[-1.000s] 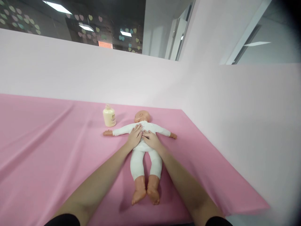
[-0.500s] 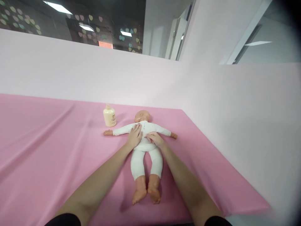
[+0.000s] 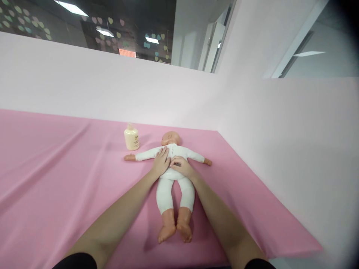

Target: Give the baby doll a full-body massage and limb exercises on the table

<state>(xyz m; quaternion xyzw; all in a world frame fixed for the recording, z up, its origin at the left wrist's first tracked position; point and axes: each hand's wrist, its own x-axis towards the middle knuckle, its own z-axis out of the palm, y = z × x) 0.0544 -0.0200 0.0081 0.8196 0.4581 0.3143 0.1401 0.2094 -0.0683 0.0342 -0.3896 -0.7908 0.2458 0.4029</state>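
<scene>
Two hands rest on the chest of a baby doll that lies on a pink-covered desk.

On the left, toward the far side, a cream bottle [image 3: 131,137] stands upright on the pink cloth [image 3: 56,175], just beside the doll's outstretched arm. The doll [image 3: 172,175] lies on its back in a white suit near the middle of the desk, head toward the far wall, arms spread wide, bare feet toward the near edge. The left hand [image 3: 161,161] lies flat on the doll's chest, its fingers released and stretched toward the head. The right hand [image 3: 181,166] lies just beside it on the doll's belly, touching the left hand, its fingers loosely curled on the white suit; whether they pinch the fabric cannot be told. A pale pink wall [image 3: 280,130] runs along the far and right sides.
</scene>
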